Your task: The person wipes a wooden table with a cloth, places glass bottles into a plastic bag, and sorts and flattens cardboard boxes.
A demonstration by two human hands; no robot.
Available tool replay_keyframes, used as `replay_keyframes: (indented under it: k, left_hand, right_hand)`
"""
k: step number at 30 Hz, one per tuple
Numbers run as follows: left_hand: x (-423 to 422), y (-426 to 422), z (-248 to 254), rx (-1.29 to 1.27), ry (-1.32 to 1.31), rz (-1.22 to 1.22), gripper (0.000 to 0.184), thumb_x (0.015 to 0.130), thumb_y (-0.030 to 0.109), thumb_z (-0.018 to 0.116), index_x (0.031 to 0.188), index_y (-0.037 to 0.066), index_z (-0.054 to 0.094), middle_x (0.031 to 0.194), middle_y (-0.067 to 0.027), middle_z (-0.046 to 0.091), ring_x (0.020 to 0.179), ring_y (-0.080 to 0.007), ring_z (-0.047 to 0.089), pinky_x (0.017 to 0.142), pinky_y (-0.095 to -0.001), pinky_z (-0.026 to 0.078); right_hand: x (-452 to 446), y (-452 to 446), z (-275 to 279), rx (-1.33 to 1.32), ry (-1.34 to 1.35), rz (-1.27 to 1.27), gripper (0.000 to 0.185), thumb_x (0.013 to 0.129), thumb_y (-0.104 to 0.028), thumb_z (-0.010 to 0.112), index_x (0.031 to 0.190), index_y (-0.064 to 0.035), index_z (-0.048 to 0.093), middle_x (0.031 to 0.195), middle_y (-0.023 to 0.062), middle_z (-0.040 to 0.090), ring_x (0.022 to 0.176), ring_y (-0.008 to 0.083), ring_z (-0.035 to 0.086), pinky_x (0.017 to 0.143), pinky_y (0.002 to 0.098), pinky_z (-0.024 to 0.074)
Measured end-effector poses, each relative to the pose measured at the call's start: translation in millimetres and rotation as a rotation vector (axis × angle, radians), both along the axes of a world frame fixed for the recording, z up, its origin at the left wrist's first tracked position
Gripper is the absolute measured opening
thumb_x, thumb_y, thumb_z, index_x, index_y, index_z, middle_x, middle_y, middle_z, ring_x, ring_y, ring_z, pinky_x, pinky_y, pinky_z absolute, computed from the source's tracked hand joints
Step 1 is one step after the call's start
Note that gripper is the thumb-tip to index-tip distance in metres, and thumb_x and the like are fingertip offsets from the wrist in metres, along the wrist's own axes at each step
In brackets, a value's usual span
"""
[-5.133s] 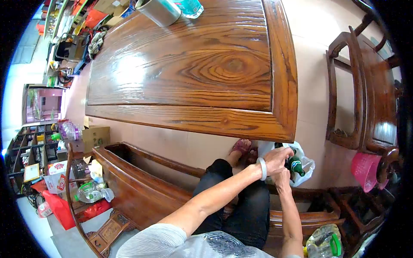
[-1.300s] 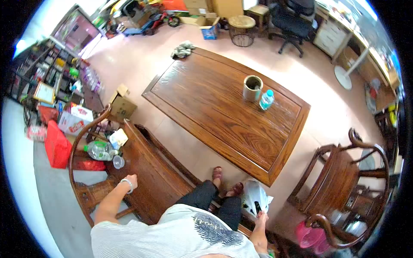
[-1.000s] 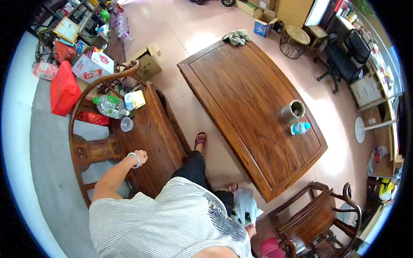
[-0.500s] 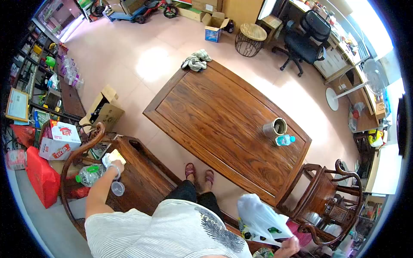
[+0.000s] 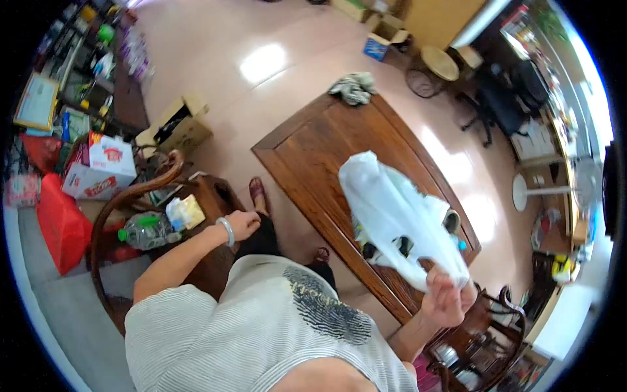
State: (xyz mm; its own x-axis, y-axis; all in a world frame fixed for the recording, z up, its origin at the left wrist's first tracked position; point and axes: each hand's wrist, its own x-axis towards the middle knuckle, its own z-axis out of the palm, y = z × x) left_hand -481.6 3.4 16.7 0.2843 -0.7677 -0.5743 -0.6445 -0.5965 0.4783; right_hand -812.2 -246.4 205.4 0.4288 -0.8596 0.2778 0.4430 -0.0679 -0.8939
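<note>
My right hand (image 5: 444, 299) grips a white plastic bag (image 5: 398, 215) by its gathered edge and holds it up in front of the wooden table (image 5: 313, 147). Green and dark patches show on the bag's lower part; its contents cannot be made out. My left hand (image 5: 243, 225), with a bangle at the wrist, is loosely curled above my thigh, and its palm side is hidden. Beside it on the wooden bench lie a yellow-and-white packet (image 5: 185, 212) and a clear plastic bottle (image 5: 147, 230) with a green cap.
A metal pot (image 5: 451, 221) stands on the table, partly behind the bag. A crumpled cloth (image 5: 353, 88) lies at the far corner. A wooden armchair (image 5: 486, 326) is at the right. Left of the bench sit a white-and-red carton (image 5: 101, 166) and a red bag (image 5: 62, 222).
My right hand has lifted the plastic bag from beside me to over the table. My left hand has left the packet and moved right towards my leg. The view has tilted and I stand more upright.
</note>
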Motion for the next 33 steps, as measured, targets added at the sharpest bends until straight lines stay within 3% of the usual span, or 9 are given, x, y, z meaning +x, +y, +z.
replay_keyframes:
  k: [3, 8, 12, 14, 18, 20, 26, 32, 33]
  left_hand:
    - [67, 66, -17, 0.08, -0.045, 0.22, 0.023, 0.084, 0.022, 0.048, 0.094, 0.002, 0.056, 0.085, -0.0217, 0.061, 0.08, -0.0379, 0.058, 0.071, -0.0423, 0.047]
    - [170, 183, -17, 0.494, 0.007, 0.426, 0.024, 0.085, 0.019, 0.046, 0.095, 0.001, 0.057, 0.091, -0.0206, 0.061, 0.083, -0.037, 0.057, 0.076, -0.0423, 0.046]
    - [261, 206, 11, 0.701, 0.056, 0.432, 0.025, 0.085, 0.019, 0.046, 0.1, 0.002, 0.057, 0.088, -0.0195, 0.062, 0.082, -0.0367, 0.058, 0.075, -0.0442, 0.046]
    - [300, 189, 26, 0.414, -0.037, 0.466, 0.022, 0.086, 0.017, 0.046, 0.099, 0.002, 0.057, 0.088, -0.0188, 0.062, 0.08, -0.0352, 0.059, 0.073, -0.0418, 0.047]
    - [367, 90, 27, -0.245, -0.026, 0.582, 0.02, 0.087, 0.015, 0.049, 0.098, 0.0, 0.056, 0.082, -0.0149, 0.063, 0.069, -0.028, 0.062, 0.062, -0.0321, 0.049]
    - [394, -3, 72, -0.344, -0.014, 0.512, 0.018, 0.087, 0.011, 0.049, 0.099, 0.001, 0.057, 0.084, -0.0149, 0.063, 0.075, -0.0242, 0.063, 0.066, -0.0305, 0.049]
    - [412, -208, 102, -1.03, 0.013, 0.311, 0.019, 0.084, 0.014, 0.052, 0.095, 0.001, 0.057, 0.087, -0.0149, 0.058, 0.076, -0.0292, 0.055, 0.069, -0.0374, 0.045]
    - [439, -366, 75, -0.785, 0.346, 0.223, 0.027, 0.09, 0.019, 0.037, 0.099, 0.0, 0.053, 0.085, -0.0205, 0.055, 0.081, -0.0355, 0.052, 0.073, -0.0416, 0.041]
    - [449, -385, 89, -0.768, 0.425, 0.242, 0.03, 0.092, 0.021, 0.032, 0.1, -0.001, 0.051, 0.086, -0.0221, 0.056, 0.082, -0.0369, 0.052, 0.074, -0.0408, 0.041]
  right_hand:
    - [107, -24, -13, -0.002, -0.131, 0.207, 0.027, 0.081, -0.014, 0.054, 0.081, 0.0129, 0.052, 0.049, 0.001, 0.038, 0.043, 0.0079, 0.029, 0.046, 0.0276, 0.0243]
    - [292, -56, -16, -0.001, -0.01, 0.023, 0.035, 0.077, -0.023, 0.052, 0.077, 0.0115, 0.052, 0.049, 0.0075, 0.043, 0.047, 0.0166, 0.042, 0.05, 0.0295, 0.036]
    - [419, -77, -11, 0.193, -0.211, 0.042, 0.028, 0.085, -0.015, 0.043, 0.058, -0.0097, 0.039, 0.045, -0.0043, 0.026, 0.042, 0.0081, 0.025, 0.049, 0.0277, 0.0255]
    - [463, -83, -18, 0.164, -0.151, 0.045, 0.033, 0.088, -0.012, 0.039, 0.056, -0.0149, 0.031, 0.046, -0.006, 0.018, 0.042, 0.0072, 0.017, 0.048, 0.0274, 0.021]
    - [527, -91, -40, 0.181, -0.106, 0.115, 0.032, 0.087, -0.013, 0.04, 0.056, -0.0136, 0.033, 0.046, -0.0035, 0.024, 0.042, 0.0099, 0.023, 0.05, 0.0281, 0.0267]
    - [562, -90, -46, 0.081, -0.083, 0.245, 0.032, 0.088, -0.014, 0.04, 0.056, -0.0116, 0.036, 0.046, -0.0013, 0.029, 0.044, 0.0123, 0.03, 0.052, 0.0295, 0.0311]
    - [648, -125, -70, 0.173, -0.026, 0.382, 0.028, 0.09, -0.012, 0.041, 0.063, -0.0033, 0.043, 0.049, -0.001, 0.033, 0.047, 0.0115, 0.034, 0.052, 0.0237, 0.0318]
    - [683, -224, -102, 0.088, -0.041, 0.437, 0.024, 0.089, -0.01, 0.043, 0.067, -0.0022, 0.044, 0.049, -0.0018, 0.033, 0.047, 0.0084, 0.032, 0.069, 0.0283, 0.0424]
    - [691, -236, -98, 0.163, 0.147, 0.356, 0.021, 0.087, -0.009, 0.047, 0.067, -0.0031, 0.045, 0.051, -0.0018, 0.036, 0.047, 0.0076, 0.033, 0.06, 0.0241, 0.0414]
